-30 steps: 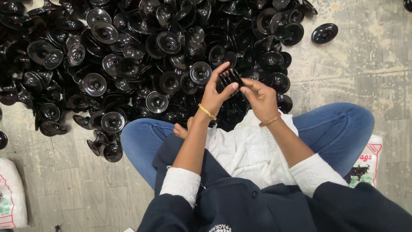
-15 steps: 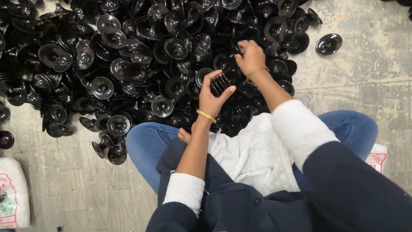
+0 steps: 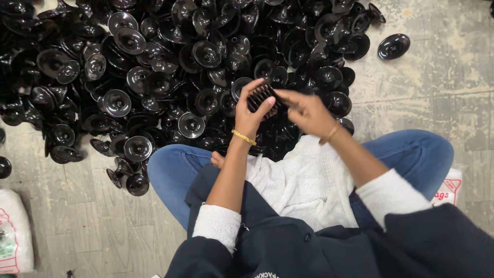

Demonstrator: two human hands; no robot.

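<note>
Head view: we find the left hand (image 3: pixel 250 114) with fingers clamped on a stack of black ribbed plastic discs (image 3: pixel 263 97); right hand (image 3: pixel 309 110) fingers touch it, above the heap of glossy black plastic cup-shaped parts (image 3: pixel 170 67).

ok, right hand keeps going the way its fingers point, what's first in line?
The right hand points left, so it would first meet the ribbed black part gripped in the left hand. Its fingertips look almost on it already; depth is unclear.

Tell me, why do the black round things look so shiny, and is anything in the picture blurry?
Head view: light from above bounces off the glossy black discs, leaving white glints on them. Head view: the right hand looks a little smeared, while the left hand, holding a ridged black piece, and the grey floor look sharp.
</note>
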